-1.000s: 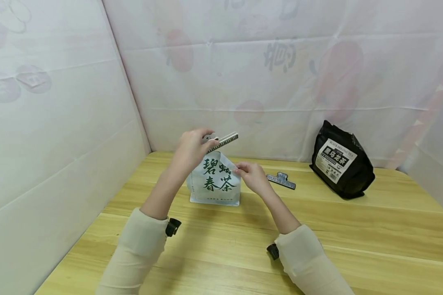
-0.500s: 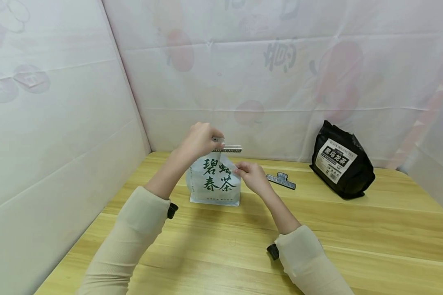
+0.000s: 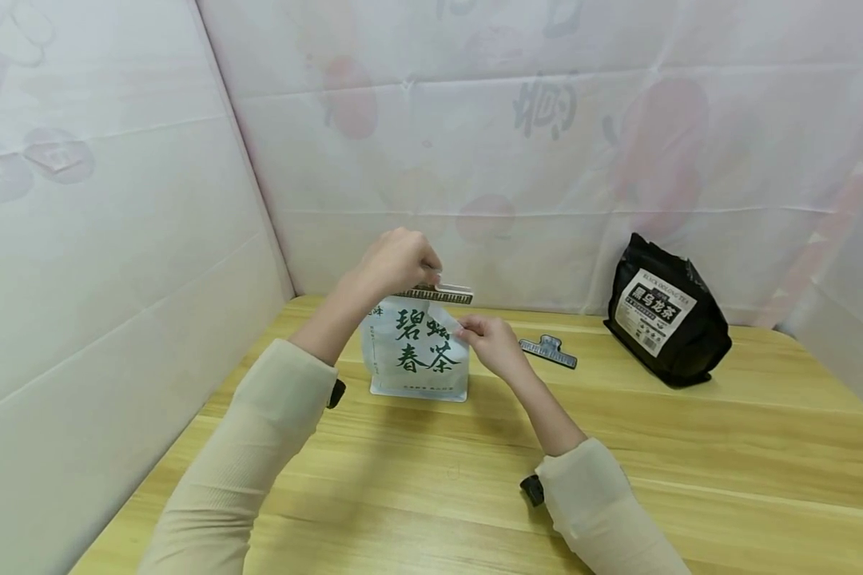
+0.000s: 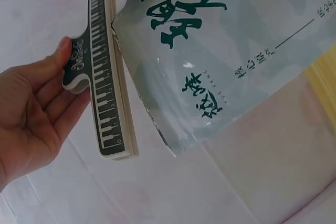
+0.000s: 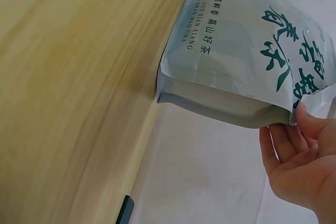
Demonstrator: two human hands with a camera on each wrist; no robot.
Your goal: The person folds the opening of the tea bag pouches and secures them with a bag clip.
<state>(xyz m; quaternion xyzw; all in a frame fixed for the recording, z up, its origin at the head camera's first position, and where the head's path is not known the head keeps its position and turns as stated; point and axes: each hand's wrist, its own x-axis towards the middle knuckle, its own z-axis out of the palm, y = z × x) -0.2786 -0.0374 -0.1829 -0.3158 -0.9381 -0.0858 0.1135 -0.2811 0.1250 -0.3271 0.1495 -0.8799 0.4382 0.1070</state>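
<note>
Where the wooden surface (image 3: 417, 479) reaches its far side, a black oolong tea pouch (image 3: 667, 315) stands tilted at the right, label facing near. A pale Biluochun tea pouch (image 3: 419, 351) with green characters stands upright, left of it. The right-hand grip (image 3: 492, 345) pinches the pale pouch's upper right edge between thumb and fingers. The left-hand grip (image 3: 400, 259) grasps the handle of a piano-key clip (image 4: 102, 72) at that pouch's top; whether clip and pouch touch cannot be told. A second clip (image 3: 549, 351) lies between the pouches.
</note>
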